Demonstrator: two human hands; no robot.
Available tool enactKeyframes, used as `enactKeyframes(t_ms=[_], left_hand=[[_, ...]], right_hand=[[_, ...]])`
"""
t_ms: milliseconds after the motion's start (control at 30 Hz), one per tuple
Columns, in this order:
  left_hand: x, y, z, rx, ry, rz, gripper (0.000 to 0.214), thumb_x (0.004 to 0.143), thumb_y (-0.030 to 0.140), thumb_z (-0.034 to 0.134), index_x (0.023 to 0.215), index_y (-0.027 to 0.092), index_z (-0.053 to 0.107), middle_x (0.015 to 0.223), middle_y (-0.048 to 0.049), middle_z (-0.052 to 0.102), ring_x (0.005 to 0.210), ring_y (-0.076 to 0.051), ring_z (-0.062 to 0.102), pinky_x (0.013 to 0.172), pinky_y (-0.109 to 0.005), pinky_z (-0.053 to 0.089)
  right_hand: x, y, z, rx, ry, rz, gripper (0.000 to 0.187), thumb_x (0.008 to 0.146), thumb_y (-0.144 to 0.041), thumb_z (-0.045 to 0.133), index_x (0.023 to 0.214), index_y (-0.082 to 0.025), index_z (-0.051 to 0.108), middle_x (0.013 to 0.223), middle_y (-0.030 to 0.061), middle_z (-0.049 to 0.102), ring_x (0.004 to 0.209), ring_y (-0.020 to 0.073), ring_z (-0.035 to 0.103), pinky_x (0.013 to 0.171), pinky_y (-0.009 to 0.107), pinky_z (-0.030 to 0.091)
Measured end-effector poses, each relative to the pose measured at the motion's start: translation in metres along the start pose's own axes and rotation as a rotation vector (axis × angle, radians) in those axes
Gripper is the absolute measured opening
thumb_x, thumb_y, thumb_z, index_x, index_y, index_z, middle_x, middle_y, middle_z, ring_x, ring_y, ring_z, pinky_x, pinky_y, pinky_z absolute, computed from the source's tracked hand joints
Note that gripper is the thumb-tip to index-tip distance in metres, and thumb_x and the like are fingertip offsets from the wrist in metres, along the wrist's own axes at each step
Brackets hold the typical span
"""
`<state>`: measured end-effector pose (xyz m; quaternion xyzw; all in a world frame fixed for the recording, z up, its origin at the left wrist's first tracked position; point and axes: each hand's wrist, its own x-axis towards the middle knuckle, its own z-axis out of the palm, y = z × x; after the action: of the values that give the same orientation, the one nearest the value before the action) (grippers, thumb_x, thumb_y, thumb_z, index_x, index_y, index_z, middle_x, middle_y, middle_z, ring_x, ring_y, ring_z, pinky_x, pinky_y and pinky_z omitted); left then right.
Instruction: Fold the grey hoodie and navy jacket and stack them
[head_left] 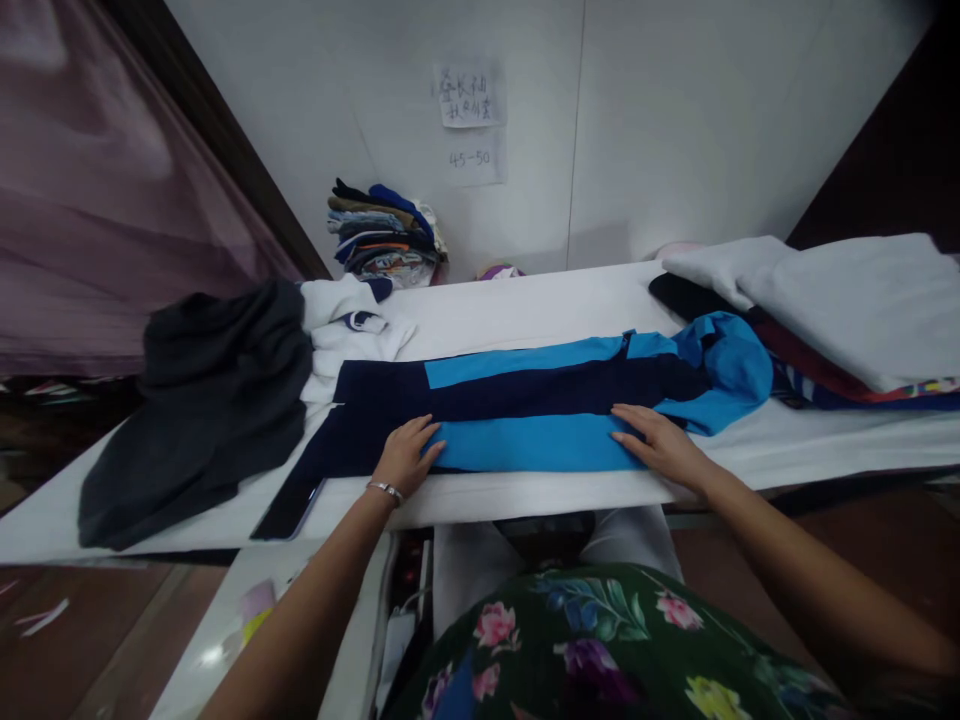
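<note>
A navy and bright blue hooded jacket (525,392) lies lengthwise on the white-covered table, its sides folded inward in a long strip. Its blue hood (731,370) points to the right. My left hand (409,455) rests on the lower left part of the jacket, fingers spread. On the near edge by the hood end lies my right hand (660,445), fingers stretched out flat. Neither hand grips the cloth. A dark phone (289,510) lies at the table's front edge, left of my left hand.
A dark grey garment (217,400) and white clothing (345,320) lie on the left. Folded clothes (386,235) are stacked at the back wall. More garments (832,310) pile up at right. The white table (525,300) has its front edge close to my body.
</note>
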<state>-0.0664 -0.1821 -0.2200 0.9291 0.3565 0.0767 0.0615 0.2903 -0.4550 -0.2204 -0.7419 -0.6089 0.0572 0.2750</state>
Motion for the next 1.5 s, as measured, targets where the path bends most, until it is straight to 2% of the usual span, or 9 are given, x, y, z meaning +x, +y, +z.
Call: enactKeyframes(t_ms=[167, 300, 400, 633, 733, 933, 1133, 1333, 1500], left_hand=[[-0.016, -0.007, -0.006, 0.015, -0.060, 0.117, 0.061, 0.079, 0.048, 0.058, 0.134, 0.024, 0.052, 0.147, -0.0050, 0.042, 0.137, -0.026, 0.034, 0.114, -0.041, 0.028], [-0.016, -0.016, -0.007, 0.009, -0.095, 0.103, 0.045, 0.085, 0.036, 0.049, 0.128, 0.027, 0.059, 0.142, -0.0017, 0.049, 0.135, -0.023, 0.039, 0.115, -0.041, 0.029], [-0.011, -0.022, -0.008, -0.053, -0.105, 0.092, 0.041, 0.087, 0.034, 0.042, 0.122, 0.027, 0.063, 0.137, 0.0005, 0.055, 0.131, -0.021, 0.044, 0.114, -0.040, 0.031], [0.008, -0.015, -0.026, -0.295, -0.207, -0.087, 0.050, 0.076, 0.051, 0.062, 0.119, 0.024, 0.065, 0.130, -0.0026, 0.060, 0.119, -0.022, 0.055, 0.104, -0.030, 0.042], [0.025, -0.005, -0.026, -0.261, -0.117, -0.100, 0.037, 0.083, 0.044, 0.055, 0.110, 0.022, 0.069, 0.118, -0.0030, 0.068, 0.111, -0.022, 0.060, 0.100, -0.032, 0.045], [0.048, 0.034, -0.008, -0.145, 0.031, 0.158, 0.024, 0.087, 0.025, 0.052, 0.101, 0.019, 0.071, 0.106, -0.0053, 0.071, 0.101, -0.021, 0.062, 0.093, -0.034, 0.048], [0.068, 0.088, 0.016, -0.175, 0.028, 0.396, 0.027, 0.090, 0.028, 0.053, 0.110, 0.018, 0.067, 0.115, -0.0068, 0.066, 0.108, -0.020, 0.059, 0.095, -0.034, 0.047], [0.079, 0.103, 0.019, -0.177, 0.068, 0.344, 0.027, 0.089, 0.029, 0.054, 0.110, 0.019, 0.067, 0.121, -0.0069, 0.064, 0.113, -0.022, 0.056, 0.096, -0.038, 0.045], [0.074, 0.132, 0.008, -0.194, 0.046, 0.449, 0.030, 0.092, 0.036, 0.049, 0.111, 0.019, 0.066, 0.114, -0.0060, 0.067, 0.102, -0.021, 0.060, 0.090, -0.037, 0.046]], right_hand=[[-0.031, 0.002, 0.006, -0.100, -0.026, -0.076, 0.062, 0.086, -0.055, 0.052, 0.141, -0.031, 0.042, 0.149, 0.0063, 0.039, 0.136, 0.0304, 0.036, 0.110, 0.054, 0.030], [-0.038, 0.009, 0.007, -0.129, -0.086, -0.100, 0.053, 0.089, -0.050, 0.047, 0.139, -0.032, 0.045, 0.149, 0.0051, 0.039, 0.137, 0.0306, 0.034, 0.111, 0.057, 0.028], [-0.033, 0.009, 0.002, -0.073, -0.085, -0.090, 0.047, 0.091, -0.049, 0.043, 0.134, -0.031, 0.051, 0.145, 0.0050, 0.045, 0.133, 0.0295, 0.040, 0.108, 0.053, 0.035], [0.006, -0.003, 0.006, -0.062, -0.079, 0.134, 0.057, 0.090, -0.054, 0.042, 0.135, -0.022, 0.052, 0.130, 0.0111, 0.060, 0.118, 0.0314, 0.056, 0.098, 0.048, 0.046], [0.029, -0.010, 0.014, -0.094, -0.125, 0.194, 0.058, 0.089, -0.052, 0.043, 0.134, -0.017, 0.053, 0.128, 0.0134, 0.060, 0.117, 0.0310, 0.057, 0.096, 0.043, 0.047], [0.057, -0.021, 0.021, -0.058, -0.181, 0.269, 0.049, 0.088, -0.046, 0.049, 0.122, -0.014, 0.062, 0.121, 0.0136, 0.065, 0.109, 0.0297, 0.061, 0.091, 0.038, 0.047], [0.068, -0.019, 0.015, -0.076, 0.088, 0.098, 0.033, 0.093, -0.040, 0.042, 0.098, -0.020, 0.069, 0.099, 0.0071, 0.070, 0.093, 0.0217, 0.064, 0.078, 0.029, 0.045], [0.083, -0.003, 0.026, -0.331, -0.192, 0.256, 0.033, 0.093, -0.043, 0.042, 0.091, -0.021, 0.067, 0.090, 0.0070, 0.070, 0.080, 0.0206, 0.063, 0.060, 0.027, 0.036], [0.088, 0.002, 0.023, -0.318, -0.209, 0.259, 0.038, 0.095, -0.047, 0.038, 0.087, -0.022, 0.065, 0.081, 0.0048, 0.069, 0.075, 0.0186, 0.062, 0.057, 0.026, 0.031]])
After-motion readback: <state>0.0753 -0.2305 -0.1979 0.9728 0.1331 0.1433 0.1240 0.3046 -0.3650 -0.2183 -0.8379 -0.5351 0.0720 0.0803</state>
